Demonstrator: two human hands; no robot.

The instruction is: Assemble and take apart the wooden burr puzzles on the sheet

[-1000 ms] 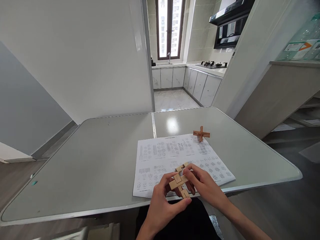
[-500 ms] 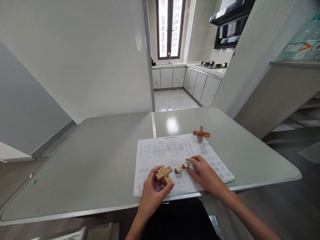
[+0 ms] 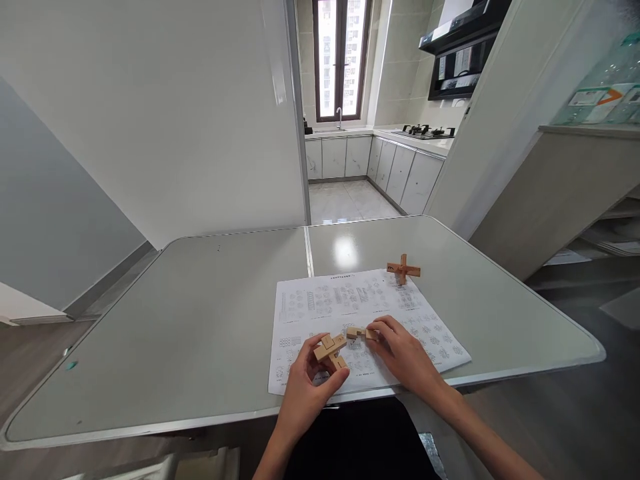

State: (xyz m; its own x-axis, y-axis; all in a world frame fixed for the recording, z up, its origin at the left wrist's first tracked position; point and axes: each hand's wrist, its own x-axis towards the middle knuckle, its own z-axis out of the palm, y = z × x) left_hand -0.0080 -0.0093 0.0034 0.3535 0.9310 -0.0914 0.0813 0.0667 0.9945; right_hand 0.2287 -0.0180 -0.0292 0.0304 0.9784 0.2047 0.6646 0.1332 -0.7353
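A person in black clothing (image 3: 360,440) is sitting right in front of me at the near edge of the table. Their left hand (image 3: 306,390) is curling around a pale tan assembly of squared wooden blocks (image 3: 330,349), thumb below and fingers behind, holding it tilted above the paper's lower part. Its smooth, straight-edged pieces are crossing each other, and dark marks are showing on some faces; the inner joint is hiding from me. Just beside it, the right hand (image 3: 400,353) is pinching one end of a loose pale wooden bar (image 3: 355,333), fingers close together. That bar is showing a notch between its blocky ends; I cannot tell whether it is touching the paper. Beneath both, a white sheet printed with small diagrams (image 3: 320,317) is lying on the grey-green, metal-rimmed table (image 3: 175,327). At its far right corner, a reddish-brown wooden cross (image 3: 403,270) is resting. Farther off, white marbled cabinets (image 3: 333,158) are lining the kitchen, and a dark-framed window (image 3: 339,63) is letting in daylight.
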